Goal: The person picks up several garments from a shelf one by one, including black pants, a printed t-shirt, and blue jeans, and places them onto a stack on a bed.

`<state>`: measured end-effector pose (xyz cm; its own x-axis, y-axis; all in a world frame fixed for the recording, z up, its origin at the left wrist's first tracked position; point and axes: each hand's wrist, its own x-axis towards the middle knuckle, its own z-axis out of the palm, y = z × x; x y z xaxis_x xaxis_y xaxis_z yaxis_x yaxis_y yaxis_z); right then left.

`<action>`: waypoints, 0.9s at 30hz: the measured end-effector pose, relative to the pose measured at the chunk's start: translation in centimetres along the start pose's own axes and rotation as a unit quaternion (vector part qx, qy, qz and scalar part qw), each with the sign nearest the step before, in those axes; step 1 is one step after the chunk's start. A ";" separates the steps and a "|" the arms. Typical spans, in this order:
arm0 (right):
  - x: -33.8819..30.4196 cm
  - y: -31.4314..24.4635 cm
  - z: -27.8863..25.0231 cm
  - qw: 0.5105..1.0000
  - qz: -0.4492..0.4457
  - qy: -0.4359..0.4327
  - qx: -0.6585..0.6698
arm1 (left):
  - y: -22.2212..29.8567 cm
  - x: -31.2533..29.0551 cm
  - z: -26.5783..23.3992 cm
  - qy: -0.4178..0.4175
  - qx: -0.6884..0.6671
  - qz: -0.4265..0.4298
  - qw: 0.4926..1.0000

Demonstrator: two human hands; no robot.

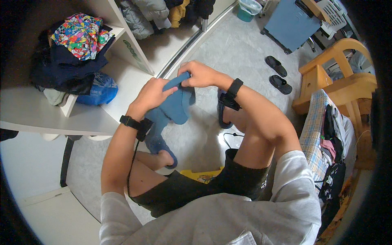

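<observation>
Blue underpants point(175, 105) hang in front of me by their thick waistband, legs downward above the floor. My left hand point(153, 93) grips the left end of the waistband, thumb on top. The other end is pinched by my right hand point(197, 74), its fingers curled over the band. Lower down, the cloth hangs over my left foot and slipper. Both wrists wear black straps with small black devices.
White shelves point(134, 53) at left hold a pile of folded clothes point(77, 61) and a blue plastic bag point(98, 90). Jackets point(151, 16) hang behind. Black clogs point(277, 75), a blue suitcase point(292, 24), a wooden bed frame point(339, 77) and a yellow stool point(202, 175) are around me.
</observation>
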<state>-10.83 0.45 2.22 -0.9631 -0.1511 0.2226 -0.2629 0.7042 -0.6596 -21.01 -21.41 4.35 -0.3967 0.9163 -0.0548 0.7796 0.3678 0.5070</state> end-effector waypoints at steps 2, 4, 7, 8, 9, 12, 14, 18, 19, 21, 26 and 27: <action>-0.2 -0.3 0.0 0.990 0.021 0.009 0.137 | 0.5 0.0 -0.7 -0.022 -0.084 0.002 0.996; -0.5 -1.1 0.3 0.959 0.078 0.019 0.272 | -0.3 -0.1 -0.5 -0.001 -0.138 0.020 0.990; -1.2 -0.5 0.0 0.984 0.127 -0.059 0.109 | -0.9 0.0 -1.0 0.023 -0.215 0.044 0.975; -0.7 -0.1 -0.1 0.975 0.153 -0.090 0.133 | -1.0 0.1 -1.2 0.013 -0.233 0.036 0.972; -0.9 0.3 -0.2 0.975 0.153 -0.090 0.132 | -1.3 0.1 -1.5 0.003 -0.252 0.028 0.967; -1.1 1.1 -0.7 0.985 0.074 -0.038 0.151 | -4.7 -0.5 -1.8 -0.078 -0.138 0.021 0.987; -1.6 2.0 -1.2 0.987 0.066 -0.014 0.142 | -6.5 -0.6 -2.1 -0.175 0.016 -0.057 0.983; -1.8 2.5 -2.2 0.984 0.110 0.071 0.121 | -7.7 -0.7 -2.8 -0.083 -0.084 -0.124 0.985; -2.0 2.5 -2.5 0.984 0.111 0.072 0.118 | -7.6 -0.5 -3.0 -0.082 -0.084 -0.121 0.986; -2.2 1.4 -3.1 0.957 0.150 0.128 0.211 | -7.1 -0.5 -3.3 0.040 -0.243 -0.100 0.964; -2.5 0.0 -4.6 0.949 0.186 0.152 0.203 | -6.0 1.2 -3.4 0.176 -0.407 -0.033 0.896; -2.5 -1.2 -5.4 0.938 0.194 0.185 0.219 | -5.4 1.2 -4.0 0.182 -0.407 -0.028 0.895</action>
<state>-7.84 3.70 6.36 -0.9269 0.3657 0.0844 0.0278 0.2910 -0.9563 -27.66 -22.89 4.98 -0.6710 0.7336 0.1077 0.2004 0.0396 0.9789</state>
